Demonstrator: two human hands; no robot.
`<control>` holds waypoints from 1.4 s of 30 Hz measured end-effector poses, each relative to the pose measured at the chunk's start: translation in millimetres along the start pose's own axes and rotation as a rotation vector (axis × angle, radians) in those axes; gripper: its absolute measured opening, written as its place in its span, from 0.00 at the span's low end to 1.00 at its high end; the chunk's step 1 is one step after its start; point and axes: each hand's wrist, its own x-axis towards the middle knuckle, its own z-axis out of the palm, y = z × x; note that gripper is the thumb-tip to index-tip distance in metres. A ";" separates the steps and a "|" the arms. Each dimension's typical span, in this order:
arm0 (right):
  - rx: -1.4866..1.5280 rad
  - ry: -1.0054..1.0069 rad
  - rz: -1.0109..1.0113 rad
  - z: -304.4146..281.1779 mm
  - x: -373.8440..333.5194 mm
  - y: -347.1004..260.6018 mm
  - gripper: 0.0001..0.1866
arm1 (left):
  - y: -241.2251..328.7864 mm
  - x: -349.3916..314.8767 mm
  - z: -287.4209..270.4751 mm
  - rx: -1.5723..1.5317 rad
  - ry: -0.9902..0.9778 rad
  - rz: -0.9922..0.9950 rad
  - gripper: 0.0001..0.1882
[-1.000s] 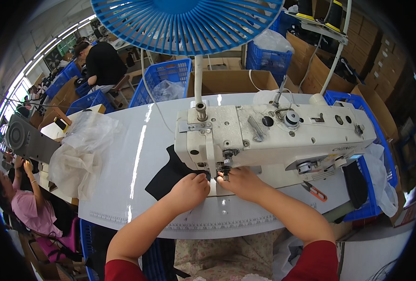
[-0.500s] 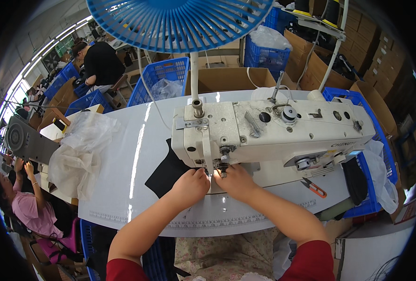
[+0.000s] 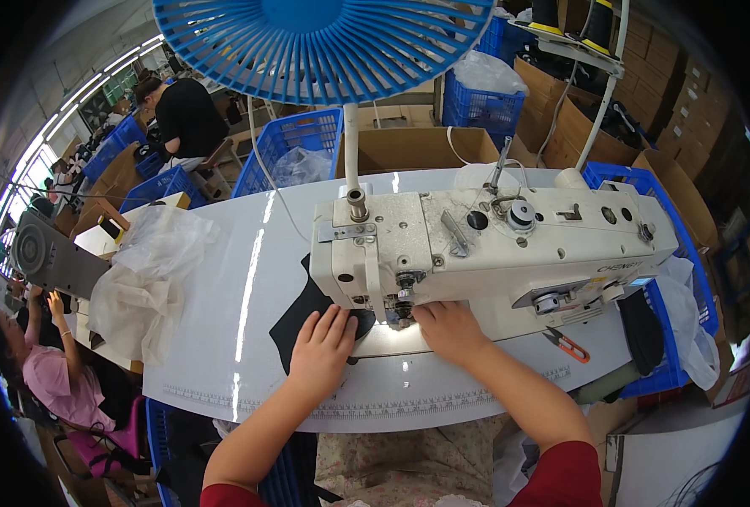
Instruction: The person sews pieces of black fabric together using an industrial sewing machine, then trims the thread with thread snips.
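Note:
A white sewing machine (image 3: 476,270) stands on a pale table (image 3: 214,338). A piece of black fabric (image 3: 287,331) lies left of its needle area, partly under the machine head. My left hand (image 3: 321,345) rests on that fabric with its fingers stretched out flat, near the presser foot (image 3: 404,311). Just right of the presser foot is my right hand (image 3: 453,331), its fingers curled together at the needle area. Whatever those fingertips may hold is hidden. Orange-handled thread snips (image 3: 567,345) lie to the right of my right hand, below the machine arm.
A blue fan (image 3: 324,51) overhangs the table's far side. Crumpled translucent plastic (image 3: 151,287) lies at the left. Blue crates (image 3: 299,139) and cardboard boxes (image 3: 413,150) stand behind; black pieces (image 3: 643,329) hang at the right edge. Two people work at the left.
My left hand has opened from a closed grip and moved left and slightly nearer me. My right hand has shifted right. The black fabric has turned slightly and moved a little right.

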 end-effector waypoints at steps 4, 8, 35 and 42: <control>-0.047 -0.114 -0.098 -11.6 10.4 4.0 0.13 | -11.7 -16.4 5.6 0.031 0.002 -0.036 0.20; -0.185 -0.209 -0.213 -19.8 11.4 -11.5 0.13 | -8.7 -3.7 -7.1 0.038 0.007 0.094 0.11; -0.146 -0.113 -0.436 -16.6 13.6 -24.1 0.07 | -18.9 31.9 -7.4 -0.123 -0.064 0.505 0.05; -0.129 -0.255 -0.369 -16.4 13.2 -30.5 0.12 | -12.6 28.3 -2.8 -0.125 -0.034 0.491 0.06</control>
